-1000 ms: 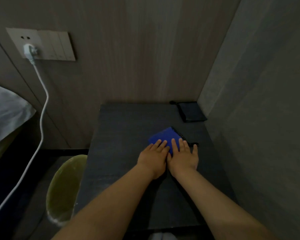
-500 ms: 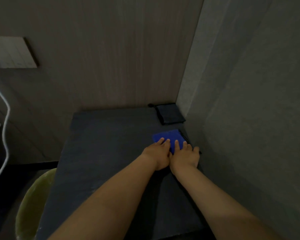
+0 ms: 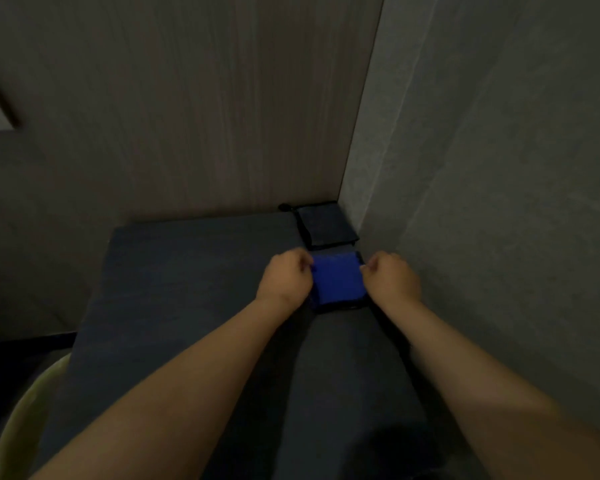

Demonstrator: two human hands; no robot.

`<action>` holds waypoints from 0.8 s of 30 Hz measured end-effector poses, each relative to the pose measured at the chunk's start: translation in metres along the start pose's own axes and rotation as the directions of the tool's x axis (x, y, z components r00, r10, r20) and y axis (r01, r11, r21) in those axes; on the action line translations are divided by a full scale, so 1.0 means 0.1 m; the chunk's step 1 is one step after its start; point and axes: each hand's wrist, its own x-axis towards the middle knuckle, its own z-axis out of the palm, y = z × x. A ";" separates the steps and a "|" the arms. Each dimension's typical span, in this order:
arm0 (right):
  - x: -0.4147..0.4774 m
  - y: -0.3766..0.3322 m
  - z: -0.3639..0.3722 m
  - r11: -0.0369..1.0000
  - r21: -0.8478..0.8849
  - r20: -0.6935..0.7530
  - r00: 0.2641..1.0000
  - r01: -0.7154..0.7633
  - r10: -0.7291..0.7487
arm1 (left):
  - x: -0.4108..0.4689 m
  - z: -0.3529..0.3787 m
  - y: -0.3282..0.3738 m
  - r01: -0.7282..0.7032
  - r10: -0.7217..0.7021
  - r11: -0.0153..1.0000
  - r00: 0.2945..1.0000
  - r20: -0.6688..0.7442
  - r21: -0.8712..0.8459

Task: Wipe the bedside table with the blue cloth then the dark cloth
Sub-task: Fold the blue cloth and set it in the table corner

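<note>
Folded square of bright blue cloth (image 3: 338,278) lies flat on the dark wood-grain counter (image 3: 194,282), near its right edge by the grey wall (image 3: 499,202). The left hand (image 3: 286,277) is curled closed on the cloth's left edge and the right hand (image 3: 392,277) on its right edge, each pinching the fabric. Just behind it, apart by a thin gap, the folded dark cloth (image 3: 328,226) sits untouched in the back corner. By the look of it, the blue-cloth wipe is in hand or barely begun; the dark-cloth pass remains entirely.
</note>
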 end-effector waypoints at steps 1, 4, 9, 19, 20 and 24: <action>0.08 0.05 0.02 0.992 0.108 0.075 0.995 -0.068 0.060 | 0.03 0.00 -0.04 0.081 -0.081 0.997 0.996 -0.041 0.001; 0.26 0.10 0.10 0.938 0.281 0.252 0.959 -0.204 0.133 | 0.12 0.03 -0.09 0.325 -0.322 0.943 0.946 0.043 -0.068; 0.33 0.11 0.14 0.940 0.233 0.277 0.943 -0.250 0.182 | 0.17 0.11 0.02 0.477 -0.461 0.856 0.879 0.123 -0.201; 0.37 0.15 0.12 0.908 0.342 0.227 0.959 -0.242 0.170 | 0.19 0.16 0.09 0.460 -0.456 0.841 0.886 0.083 -0.285; 0.37 0.13 0.07 0.912 0.344 0.217 0.964 -0.226 0.157 | 0.18 0.16 0.10 0.440 -0.439 0.845 0.895 0.075 -0.305; 0.41 0.01 -0.25 0.932 0.337 0.131 0.987 -0.132 0.093 | 0.22 0.05 0.26 0.344 -0.373 0.856 0.928 0.000 -0.386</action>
